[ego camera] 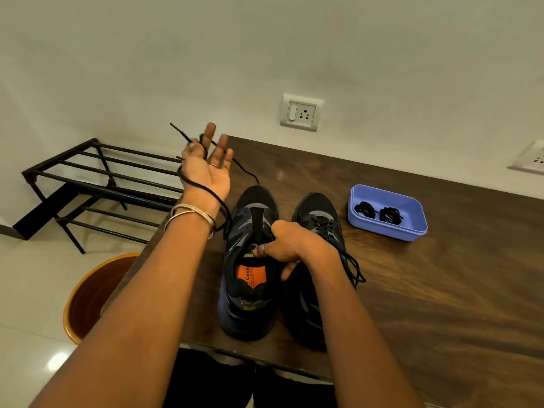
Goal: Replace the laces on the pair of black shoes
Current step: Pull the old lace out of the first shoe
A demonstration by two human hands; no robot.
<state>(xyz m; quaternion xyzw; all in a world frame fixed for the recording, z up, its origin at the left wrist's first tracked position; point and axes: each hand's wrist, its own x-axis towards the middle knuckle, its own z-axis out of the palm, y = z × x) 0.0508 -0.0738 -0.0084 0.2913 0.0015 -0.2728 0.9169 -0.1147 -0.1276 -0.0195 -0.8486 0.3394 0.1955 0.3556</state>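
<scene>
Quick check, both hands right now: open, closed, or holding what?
Left hand: raised, fingers mostly straight, thumb and forefinger pinching the old lace, which drapes round the wrist.
Right hand: gripping the left shoe at its opening.

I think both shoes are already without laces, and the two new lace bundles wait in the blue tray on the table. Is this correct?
Not quite. The head view shows only the left shoe unlaced; the right shoe still has its lace threaded. The pulled-out lace is wound around the left hand. The two lace bundles do sit in the blue tray on the table.
</scene>
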